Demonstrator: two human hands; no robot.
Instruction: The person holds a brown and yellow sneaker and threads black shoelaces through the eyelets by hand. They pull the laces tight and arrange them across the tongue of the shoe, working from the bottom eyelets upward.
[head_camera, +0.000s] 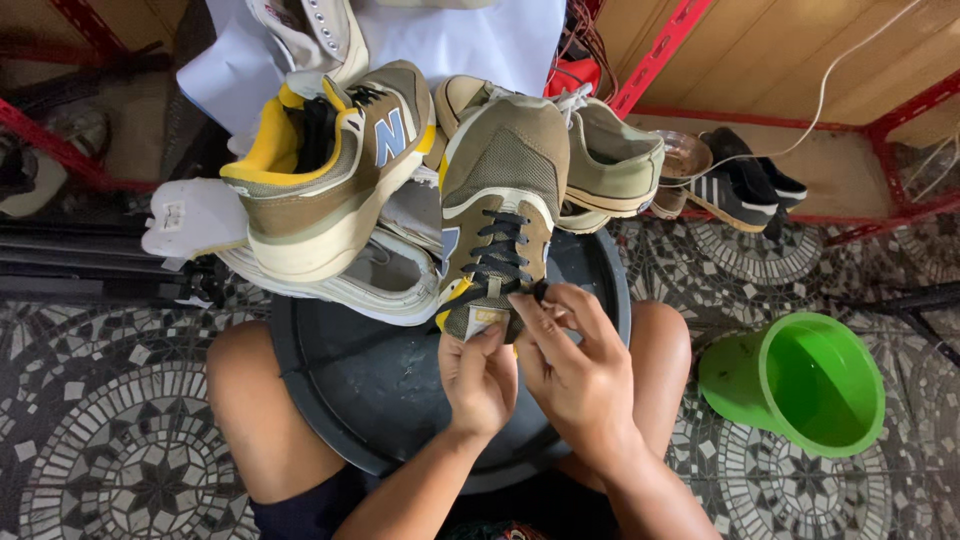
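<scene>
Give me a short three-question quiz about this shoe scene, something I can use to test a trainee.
1. True or false: both hands are at the dark laces of the olive sneaker.
2. Which thing lies on the tiled floor to the person's right? A. a green bucket, B. a red bucket, C. a blue bowl.
3. Fill in: the sneaker being laced rests on the round black ______.

Key
1. True. The left hand and the right hand meet at the lace ends near the tongue.
2. A. The green bucket lies tipped on its side.
3. Tub, which sits upside down between the person's knees.
</scene>
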